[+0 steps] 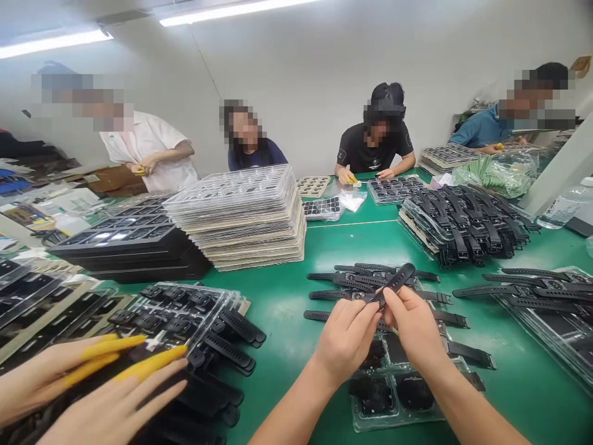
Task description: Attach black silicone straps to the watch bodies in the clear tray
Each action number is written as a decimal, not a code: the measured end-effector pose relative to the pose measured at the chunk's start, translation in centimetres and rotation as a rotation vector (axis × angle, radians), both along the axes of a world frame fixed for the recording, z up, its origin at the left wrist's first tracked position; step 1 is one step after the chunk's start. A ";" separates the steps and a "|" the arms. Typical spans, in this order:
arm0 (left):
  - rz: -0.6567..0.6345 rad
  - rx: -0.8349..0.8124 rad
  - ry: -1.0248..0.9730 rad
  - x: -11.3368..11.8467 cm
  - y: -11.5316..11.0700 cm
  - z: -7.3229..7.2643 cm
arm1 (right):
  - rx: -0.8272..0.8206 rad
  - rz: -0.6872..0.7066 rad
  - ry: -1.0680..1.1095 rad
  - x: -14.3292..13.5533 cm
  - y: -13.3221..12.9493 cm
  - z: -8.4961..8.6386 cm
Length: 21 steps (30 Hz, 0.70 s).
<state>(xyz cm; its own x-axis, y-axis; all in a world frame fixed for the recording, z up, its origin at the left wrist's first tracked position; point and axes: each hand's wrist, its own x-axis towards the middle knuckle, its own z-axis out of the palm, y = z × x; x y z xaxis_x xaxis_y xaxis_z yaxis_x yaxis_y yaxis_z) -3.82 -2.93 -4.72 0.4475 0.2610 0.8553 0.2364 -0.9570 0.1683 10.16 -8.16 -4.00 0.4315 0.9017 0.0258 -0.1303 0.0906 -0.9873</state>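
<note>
Both of my hands meet over the green table (287, 309). My left hand (345, 337) and my right hand (412, 324) pinch a black watch strap (393, 284) between their fingertips; its free end points up and to the right. Below my hands lies a clear plastic tray (393, 395) with black watch bodies in its pockets. Several finished black watches (365, 278) lie in a row just beyond the strap.
A co-worker's hands with yellow finger cots (115, 364) work over watch trays at lower left. Stacks of clear trays (241, 216) and black trays (134, 244) stand at left centre. A heap of strapped watches (463, 225) lies at right. Several people sit along the far side.
</note>
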 end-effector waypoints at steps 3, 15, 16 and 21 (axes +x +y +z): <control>-0.025 -0.346 -0.070 -0.3 0.0 0.5 | 0.165 0.140 -0.308 0.4 -0.3 0.2; -0.308 -1.375 -0.523 -0.3 1.0 0.6 | 0.050 0.245 -0.483 0.5 -1.0 0.4; -0.345 -1.387 -0.497 -0.3 0.8 0.7 | 0.031 0.271 -0.466 0.4 -1.0 0.5; -0.496 -1.394 -0.255 -0.8 0.3 1.1 | 0.026 0.392 -0.399 0.2 -0.9 1.1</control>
<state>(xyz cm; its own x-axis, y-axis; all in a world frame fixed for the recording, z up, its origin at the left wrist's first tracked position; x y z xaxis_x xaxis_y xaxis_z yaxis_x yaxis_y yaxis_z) -4.64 -2.63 -3.60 0.6140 0.7799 0.1218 -0.2302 0.0294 0.9727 10.31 -9.02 -2.88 0.0161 0.9897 0.1424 0.2243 0.1352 -0.9651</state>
